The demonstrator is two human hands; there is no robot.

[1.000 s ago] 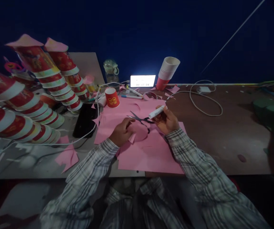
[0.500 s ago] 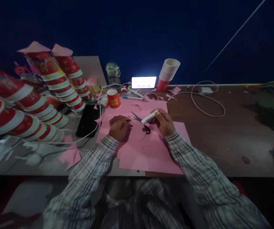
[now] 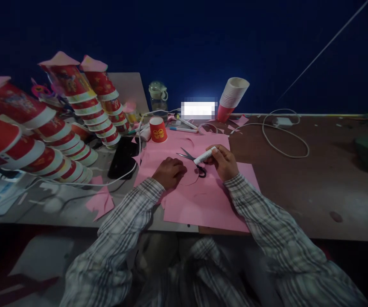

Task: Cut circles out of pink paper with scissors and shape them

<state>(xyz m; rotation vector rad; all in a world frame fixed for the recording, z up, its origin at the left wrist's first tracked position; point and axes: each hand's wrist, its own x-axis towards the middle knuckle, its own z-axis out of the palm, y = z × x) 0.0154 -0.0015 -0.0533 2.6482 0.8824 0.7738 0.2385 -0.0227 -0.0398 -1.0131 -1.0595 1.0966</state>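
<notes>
My right hand (image 3: 224, 162) is closed round a white glue stick (image 3: 205, 155), its tip pointing left and down toward the pink paper (image 3: 203, 200). My left hand (image 3: 170, 171) rests curled on the pink paper, pressing down a cut pink piece that is mostly hidden under it. A pair of scissors (image 3: 192, 161) with black handles lies on the paper between the two hands. A single red paper cup (image 3: 158, 129) stands upside down at the far edge of the pink sheets.
Long leaning stacks of red-and-white paper cups (image 3: 59, 128) fill the left. A black phone (image 3: 122, 157) and white cables lie beside the paper. At the back stand a lit screen (image 3: 199, 110), a jar (image 3: 157, 94), a cup stack (image 3: 232, 98); a coiled white cable (image 3: 283, 136) lies right.
My left hand has laid the cut pink piece flat and now covers it. My right hand has lowered the glue stick toward the paper.
</notes>
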